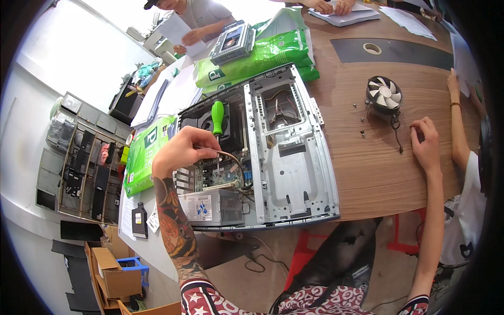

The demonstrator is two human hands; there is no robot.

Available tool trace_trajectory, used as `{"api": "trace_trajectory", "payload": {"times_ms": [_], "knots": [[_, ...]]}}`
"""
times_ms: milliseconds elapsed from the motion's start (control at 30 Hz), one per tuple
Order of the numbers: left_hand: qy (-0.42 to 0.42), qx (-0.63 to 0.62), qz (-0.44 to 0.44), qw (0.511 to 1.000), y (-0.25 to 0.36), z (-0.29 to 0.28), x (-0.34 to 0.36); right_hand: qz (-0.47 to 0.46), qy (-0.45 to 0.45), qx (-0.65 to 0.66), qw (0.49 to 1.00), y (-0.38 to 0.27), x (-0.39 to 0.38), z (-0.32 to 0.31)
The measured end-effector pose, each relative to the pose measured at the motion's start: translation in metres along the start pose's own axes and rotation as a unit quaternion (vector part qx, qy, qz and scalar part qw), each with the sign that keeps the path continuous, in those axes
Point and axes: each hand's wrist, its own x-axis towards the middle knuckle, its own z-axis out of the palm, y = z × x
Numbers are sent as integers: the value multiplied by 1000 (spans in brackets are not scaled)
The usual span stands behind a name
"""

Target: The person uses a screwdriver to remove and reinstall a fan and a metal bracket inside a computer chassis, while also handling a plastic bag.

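My left hand reaches over an opened computer case. Its thumb and fingers pinch the shaft of a screwdriver with a bright green handle, which points away from me. A brown cable runs from right by the fingertips; whether they grip it too is hard to tell. Below the hand are the green circuit board and the metal power supply. My right hand rests on the table, loosely curled and holding nothing. Near it lies a round cooling fan with white blades and a dark cable.
Several small screws lie left of the fan. Behind the case, a metal drive unit sits on green bags. A tape roll lies on a black strip. People handle papers at the far side; another person's arm is at right.
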Motion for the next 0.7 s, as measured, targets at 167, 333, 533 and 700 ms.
{"api": "trace_trajectory", "payload": {"times_ms": [167,333,533,700], "knots": [[52,47,-21,997,-2,1,3,0,2,-3,1000,-1,1,-1],[36,42,-51,997,-16,0,5,-8,4,11,1000,3,1,1],[16,11,-15,1000,-15,-4,4,1,-2,22,1000,7,-1,2],[54,56,3,997,-22,1,9,-8,-3,19,1000,8,0,3]]}}
